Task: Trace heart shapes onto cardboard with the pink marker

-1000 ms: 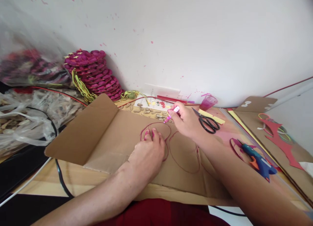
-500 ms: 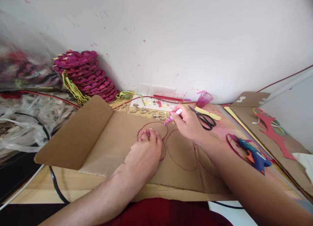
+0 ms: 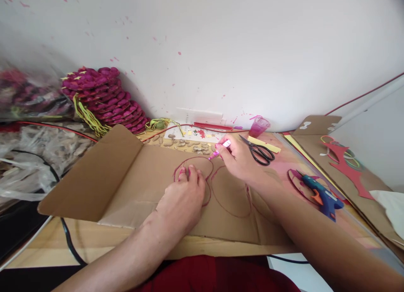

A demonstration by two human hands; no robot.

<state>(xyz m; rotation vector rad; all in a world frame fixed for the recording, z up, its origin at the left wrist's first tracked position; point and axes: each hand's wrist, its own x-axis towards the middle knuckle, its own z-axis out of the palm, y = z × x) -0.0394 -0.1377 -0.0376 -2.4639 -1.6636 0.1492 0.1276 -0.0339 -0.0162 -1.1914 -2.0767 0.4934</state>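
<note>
My left hand (image 3: 184, 195) lies palm down, its fingers pressing on a round brown cardboard shape (image 3: 191, 162) with a magenta edge, and covers much of it. Beneath is a large cardboard sheet (image 3: 142, 165) with a folded flap on its left. In my right hand (image 3: 238, 157) is a marker (image 3: 217, 151) with a white end and a pink lower part. Its tip touches the cardboard at the upper right of the round shape. To the right, a magenta curved outline (image 3: 232, 215) is drawn on the sheet, partly behind my right forearm.
Black-handled scissors (image 3: 261, 153) and a stained plastic cup (image 3: 259, 126) stand beyond my right hand. A blue glue gun (image 3: 325, 197) lies at right. Peanuts (image 3: 202, 148) lie along the sheet's far edge. A stack of magenta pieces (image 3: 104, 98) leans on the wall.
The whole view has shifted slightly, so everything sits a little further left. Both hands keep nearly the same place on the cardboard, with the marker tip still at the round shape's edge.
</note>
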